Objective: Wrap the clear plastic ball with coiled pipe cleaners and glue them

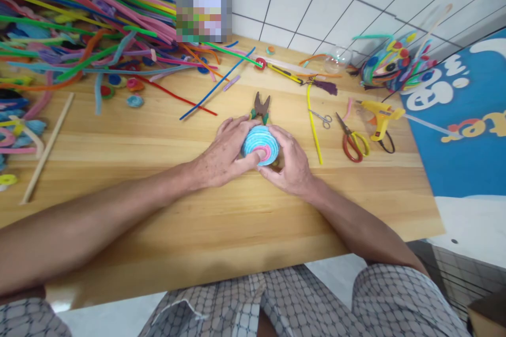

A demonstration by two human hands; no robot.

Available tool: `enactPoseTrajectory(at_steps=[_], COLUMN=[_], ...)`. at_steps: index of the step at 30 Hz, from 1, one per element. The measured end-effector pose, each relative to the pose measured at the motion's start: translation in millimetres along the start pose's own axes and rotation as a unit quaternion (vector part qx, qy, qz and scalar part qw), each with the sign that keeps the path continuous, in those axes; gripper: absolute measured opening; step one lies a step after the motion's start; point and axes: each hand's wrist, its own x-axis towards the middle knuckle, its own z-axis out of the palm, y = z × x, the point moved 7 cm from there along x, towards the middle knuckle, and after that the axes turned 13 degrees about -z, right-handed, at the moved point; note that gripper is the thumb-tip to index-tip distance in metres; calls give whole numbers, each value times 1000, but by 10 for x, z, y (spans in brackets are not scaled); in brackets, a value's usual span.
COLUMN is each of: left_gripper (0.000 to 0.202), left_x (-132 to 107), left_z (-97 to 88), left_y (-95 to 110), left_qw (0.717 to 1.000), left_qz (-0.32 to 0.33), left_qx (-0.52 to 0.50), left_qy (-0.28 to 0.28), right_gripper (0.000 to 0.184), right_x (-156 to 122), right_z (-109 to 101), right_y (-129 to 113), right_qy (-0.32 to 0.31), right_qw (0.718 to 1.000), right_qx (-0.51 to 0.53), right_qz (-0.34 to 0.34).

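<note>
Between my two hands is a round coil of pipe cleaner (251, 139), light blue in rings with a pink centre. My left hand (225, 155) grips its left side, the thumb lying across the pink middle. Curled around the right edge are the fingers of my right hand (291, 163), with its thumb below. Just beyond the coil lie pliers (261, 105) with dark jaws spread and green on the handles, which are partly hidden by my hands and the coil.
Colourful pipe cleaners (130, 21) pile up at the back left, near a wooden stick (49, 147). To the right lie red-and-yellow scissors (351, 142), small scissors (322, 118), a yellow glue gun (381, 116) and a yellow pipe cleaner (313, 126). A colourful pipe-cleaner figure (389, 66) stands behind.
</note>
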Motion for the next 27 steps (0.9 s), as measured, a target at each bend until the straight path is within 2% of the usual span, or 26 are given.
enactPoseTrajectory(at_steps=[4,9,12,17,21,27], left_gripper=[52,56,58,57,56,58], left_x=[2,6,7,4,-16,-50], left_z=[-4,-11,-4,15,35,75], left_y=[28,20,14,20,50,76], left_qw=[1000,1000,1000,1000,999,999], left_qz=[22,18,14,24,41,33], left_qx=[-7,-8,-6,3,5,10], left_qy=[3,7,4,12,7,-33], right_gripper=[88,87,76,55,49,48], right_x=[-9,11,34,63,71,58], right_z=[16,-11,-40,-83,-62,-55], right_y=[6,19,47,77,71,36], right_qy=[-4,-7,-19,5,21,36], right_qw=[1000,1000,995,983,977,976], right_qx=[-1,30,94,153,172,177], right_qz=[-3,-1,33,100,121,123])
